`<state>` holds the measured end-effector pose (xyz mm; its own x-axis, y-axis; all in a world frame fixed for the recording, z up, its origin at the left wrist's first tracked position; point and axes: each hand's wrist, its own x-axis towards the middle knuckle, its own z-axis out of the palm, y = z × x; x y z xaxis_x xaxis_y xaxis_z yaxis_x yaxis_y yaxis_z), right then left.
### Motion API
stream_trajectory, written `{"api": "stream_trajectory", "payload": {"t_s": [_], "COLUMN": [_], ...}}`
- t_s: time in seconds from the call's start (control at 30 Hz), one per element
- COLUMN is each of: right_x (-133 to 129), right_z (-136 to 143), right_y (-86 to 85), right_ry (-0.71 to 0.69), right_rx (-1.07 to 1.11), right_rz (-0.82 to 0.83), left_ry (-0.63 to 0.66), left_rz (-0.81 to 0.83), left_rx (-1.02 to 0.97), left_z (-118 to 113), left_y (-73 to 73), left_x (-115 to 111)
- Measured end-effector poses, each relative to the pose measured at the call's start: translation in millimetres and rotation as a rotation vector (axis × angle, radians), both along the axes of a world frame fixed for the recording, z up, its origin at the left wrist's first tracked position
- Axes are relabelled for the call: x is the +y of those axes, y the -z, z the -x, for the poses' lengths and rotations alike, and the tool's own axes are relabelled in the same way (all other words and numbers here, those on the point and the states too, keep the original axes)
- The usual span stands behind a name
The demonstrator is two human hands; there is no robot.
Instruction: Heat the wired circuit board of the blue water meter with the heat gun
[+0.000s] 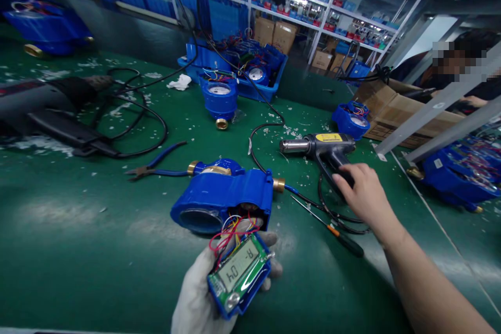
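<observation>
My left hand (pixel 199 287), in a pale glove, holds a display module (pixel 239 271) from below: a green circuit board with an LCD in a blue plastic shell. Red, yellow and white wires run from it into the open compartment of a blue water meter (pixel 230 193), which lies on its side with brass ends. My bare right hand (pixel 364 193) is closed at the handle of a heat gun (pixel 332 151) with a yellow label; the far fingers are partly hidden. A screwdriver (pixel 344 240) lies below that hand. Diagonal cutters (pixel 156 171) lie left of the meter.
Another heat gun (pixel 50 109) lies at left with its looping cable. Further blue meters (pixel 219 94) stand behind, beside a blue crate (pixel 258 91) full of them. A cardboard box (pixel 395 109), metal posts and a person (pixel 454 73) are at right. White scraps litter the green bench (pixel 117 250).
</observation>
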<state>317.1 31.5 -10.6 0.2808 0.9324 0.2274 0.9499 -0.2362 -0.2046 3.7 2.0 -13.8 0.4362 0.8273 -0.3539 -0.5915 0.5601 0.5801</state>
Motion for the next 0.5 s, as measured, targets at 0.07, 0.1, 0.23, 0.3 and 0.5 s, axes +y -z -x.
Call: {"api": "stream_trajectory", "payload": {"t_s": [0.07, 0.1, 0.23, 0.3, 0.5], "right_x": [-39.7, -58.5, -109.0, -119.6, -134.7], "right_z": [19.9, 28.1, 39.5, 36.7, 56.5], "right_y": [8.3, 16.6, 54.6, 60.3, -4.0], "right_ry": [-0.15, -0.188, -0.209, -0.223, -0.437], "right_rx": [0.054, 0.068, 0.035, 0.046, 0.33], "right_rz": [0.045, 0.058, 0.023, -0.02, -0.033], "left_ry": [0.012, 0.009, -0.012, -0.01, -0.025], "left_rz": [0.021, 0.022, -0.066, -0.123, -0.22], "left_rx": [0.009, 0.014, 0.02, 0.011, 0.064], "left_z": [0.3, 0.3, -1.3, -2.1, -1.0], "left_y": [-0.7, -1.0, -1.6, -1.4, 2.3], "left_x": [0.2, 0.3, -0.5, -2.4, -9.2]}}
